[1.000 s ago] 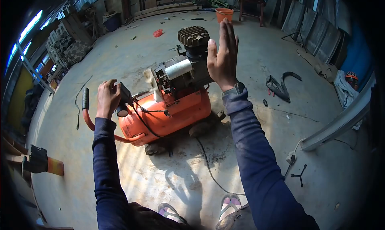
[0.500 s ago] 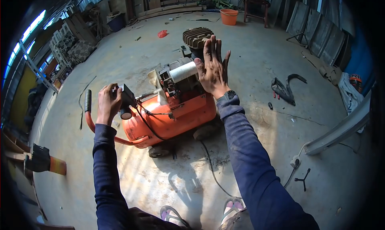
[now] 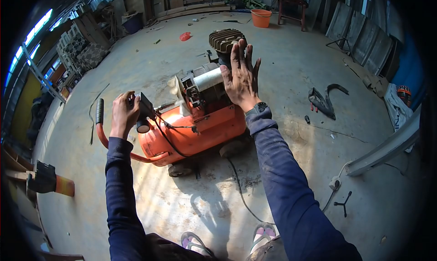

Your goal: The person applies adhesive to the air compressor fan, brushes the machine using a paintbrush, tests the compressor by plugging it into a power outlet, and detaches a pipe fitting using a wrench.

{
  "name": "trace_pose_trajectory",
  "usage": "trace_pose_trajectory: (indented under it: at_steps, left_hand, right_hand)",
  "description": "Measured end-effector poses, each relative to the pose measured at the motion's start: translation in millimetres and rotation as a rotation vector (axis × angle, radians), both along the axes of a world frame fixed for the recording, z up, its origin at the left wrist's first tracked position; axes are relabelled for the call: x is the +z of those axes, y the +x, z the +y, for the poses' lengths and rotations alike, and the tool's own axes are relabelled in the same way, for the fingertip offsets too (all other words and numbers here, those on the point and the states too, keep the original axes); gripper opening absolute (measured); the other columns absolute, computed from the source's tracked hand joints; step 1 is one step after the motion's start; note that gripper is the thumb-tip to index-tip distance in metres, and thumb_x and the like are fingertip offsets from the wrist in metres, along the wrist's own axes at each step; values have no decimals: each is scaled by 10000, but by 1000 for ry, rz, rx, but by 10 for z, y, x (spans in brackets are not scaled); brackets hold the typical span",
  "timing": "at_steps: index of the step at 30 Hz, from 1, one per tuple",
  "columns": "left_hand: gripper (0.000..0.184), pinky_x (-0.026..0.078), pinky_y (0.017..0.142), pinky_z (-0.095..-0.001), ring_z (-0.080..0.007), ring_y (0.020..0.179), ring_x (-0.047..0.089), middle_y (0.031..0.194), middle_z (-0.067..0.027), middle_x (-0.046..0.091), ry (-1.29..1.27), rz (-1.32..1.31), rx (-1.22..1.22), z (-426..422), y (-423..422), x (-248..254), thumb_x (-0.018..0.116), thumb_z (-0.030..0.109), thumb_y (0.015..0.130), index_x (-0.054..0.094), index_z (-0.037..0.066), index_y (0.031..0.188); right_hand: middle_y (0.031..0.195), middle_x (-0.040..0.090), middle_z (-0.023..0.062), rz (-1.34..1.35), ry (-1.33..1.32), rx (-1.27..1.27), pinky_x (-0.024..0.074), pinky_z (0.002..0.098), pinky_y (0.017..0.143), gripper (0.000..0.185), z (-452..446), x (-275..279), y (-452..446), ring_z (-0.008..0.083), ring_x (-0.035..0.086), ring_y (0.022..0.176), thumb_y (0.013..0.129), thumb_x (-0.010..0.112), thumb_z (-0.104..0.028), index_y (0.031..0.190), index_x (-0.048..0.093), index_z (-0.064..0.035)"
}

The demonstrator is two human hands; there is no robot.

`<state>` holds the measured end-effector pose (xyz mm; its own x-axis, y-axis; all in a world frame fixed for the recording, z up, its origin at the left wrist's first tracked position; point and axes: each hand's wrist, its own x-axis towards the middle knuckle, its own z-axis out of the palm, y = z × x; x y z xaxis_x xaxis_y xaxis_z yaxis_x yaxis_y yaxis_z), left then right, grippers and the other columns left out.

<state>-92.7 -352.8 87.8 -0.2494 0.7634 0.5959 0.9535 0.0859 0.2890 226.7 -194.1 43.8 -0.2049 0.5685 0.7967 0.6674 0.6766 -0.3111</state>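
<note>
An orange air compressor [image 3: 200, 131] stands on the concrete floor in front of me, its motor and ribbed pump head [image 3: 226, 40] mounted on the tank. My left hand [image 3: 125, 113] has its fingers curled against the black pressure switch box [image 3: 146, 107] at the tank's left end; the fingertips are partly hidden. Just below that box is a round gauge [image 3: 143, 126]. My right hand [image 3: 243, 85] is flat with the fingers stretched upward, beside the silver cylinder [image 3: 208, 80] and in front of the pump head. Whether its palm touches anything is hidden.
The compressor's curved handle [image 3: 100, 120] sticks out at left. A cable [image 3: 241, 195] runs across the floor near my feet. A black hose [image 3: 327, 106] and a three-armed wrench [image 3: 344, 204] lie to the right. An orange bucket [image 3: 261, 18] stands at the back.
</note>
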Motion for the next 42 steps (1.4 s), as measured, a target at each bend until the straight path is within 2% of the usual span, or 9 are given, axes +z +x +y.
trace_pose_trajectory:
  at_steps: [4,11,19,23,27,31,34,39,42]
  left_hand:
    - [304,527,824,-399,-358,883,682,950,-218,695,18,8,-7,-12,-51,-21,657,199,876,693,-36,1064]
    - [277,531,813,-383,-330,894,690,986,-198,710,9,50,-21,14,-130,-63,662,186,896,693,-14,1086]
    - [178,532,759,-363,-321,852,691,919,-178,695,156,-23,-73,135,-264,-238,660,84,886,707,6,1039]
    - [146,528,734,-364,-316,819,686,887,-168,685,220,32,7,183,-281,-280,664,71,880,714,9,1002]
    - [137,511,720,-408,-346,807,664,875,-180,665,228,-3,-11,203,-288,-307,673,82,876,719,24,992]
    - [166,516,748,-409,-353,819,666,893,-189,670,173,-52,33,145,-199,-225,661,129,897,721,15,1001]
    - [268,533,821,-399,-357,881,689,1002,-176,710,349,176,92,96,-105,-170,630,211,939,717,-24,1034]
    - [311,518,889,-412,-386,960,676,1070,-222,695,385,235,43,78,-26,-137,603,231,945,704,-49,1038]
    - [316,511,940,-402,-377,1046,666,1105,-220,692,168,111,32,24,59,-108,592,224,945,699,-51,1060]
  right_hand:
    - [1662,86,134,7,35,-37,83,658,1164,729,-4,-2,-26,390,102,1518,1020,369,-464,1596,108,-100]
    - [1662,80,141,83,23,11,71,640,1169,729,-29,19,2,408,64,1518,1021,372,-457,1595,104,-98]
    - [1660,87,147,100,32,16,85,626,1173,727,-33,62,44,410,41,1520,1022,378,-439,1594,101,-87]
    - [1659,92,147,89,35,22,89,629,1173,722,-59,95,46,412,39,1520,1023,375,-436,1593,105,-84]
    - [1659,94,148,101,33,19,93,629,1172,717,-54,101,92,416,42,1518,1024,372,-437,1591,118,-78]
    - [1652,122,160,128,52,7,112,663,1153,722,-12,99,89,442,79,1507,1017,398,-418,1586,132,-63]
    - [1647,139,168,149,66,3,124,680,1143,724,21,100,72,456,99,1501,1013,413,-411,1583,143,-54]
    - [1642,153,177,198,83,2,134,684,1139,721,71,119,97,461,107,1497,1014,419,-419,1575,171,-40]
    - [1640,160,180,222,86,5,137,682,1139,719,82,135,119,463,111,1496,1015,421,-421,1569,184,-29]
